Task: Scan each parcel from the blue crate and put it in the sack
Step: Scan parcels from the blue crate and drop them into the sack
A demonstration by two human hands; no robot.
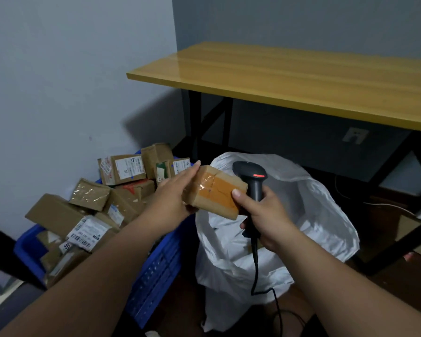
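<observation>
Head view: a taped brown cardboard parcel is gripped by the left hand above the white plastic sack, a black handheld scanner is clasped in the right hand, and many parcels are left in the blue plastic crate.

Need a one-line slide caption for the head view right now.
Left hand holds a taped parcel over the white sack; right hand grips the scanner.
</observation>
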